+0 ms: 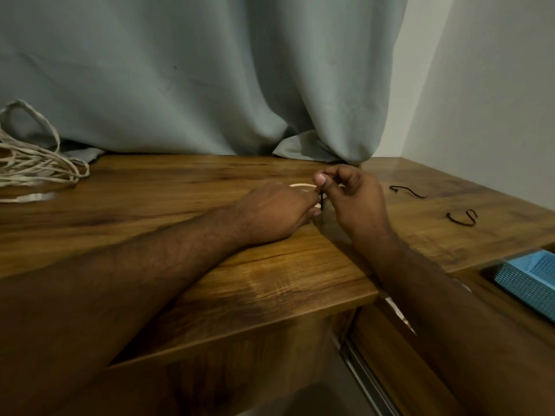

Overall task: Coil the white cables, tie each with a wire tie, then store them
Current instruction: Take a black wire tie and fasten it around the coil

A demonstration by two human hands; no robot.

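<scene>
Your left hand (277, 210) rests on the wooden desk (180, 205) with its fingers curled over a small white coiled cable (301, 186), of which only a pale arc shows past your knuckles; most of the coil is hidden under the hand. Your right hand (353, 199) sits just beside it, thumb and fingers pinching a thin black wire tie (321, 201) that stands upright between the two hands, right at the coil. Two more black wire ties (407, 191) lie loose on the desk well to the right, apart from each other. A loose heap of white cables (33, 163) lies at the far left edge of the desk, against the grey-green curtain (210, 70). At the lower right a blue perforated basket (528, 279) sits in an opening below the desk level
</scene>
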